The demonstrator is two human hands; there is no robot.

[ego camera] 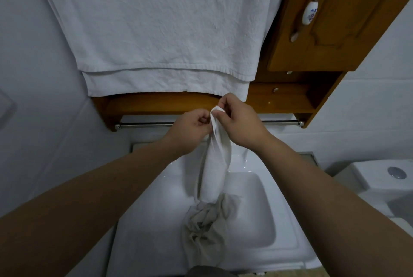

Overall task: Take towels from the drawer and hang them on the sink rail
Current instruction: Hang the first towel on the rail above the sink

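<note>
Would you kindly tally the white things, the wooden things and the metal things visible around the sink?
White: 4 – large hung towel, small towel pinched by left hand and right hand, sink, toilet
Wooden: 1 – cabinet
Metal: 1 – rail
Total: 6

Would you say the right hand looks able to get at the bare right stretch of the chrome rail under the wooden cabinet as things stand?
Probably yes. The right hand is beside the chrome rail, whose right stretch is bare, with nothing between them. But its fingers pinch the twisted white towel, shared with the left hand.
</note>
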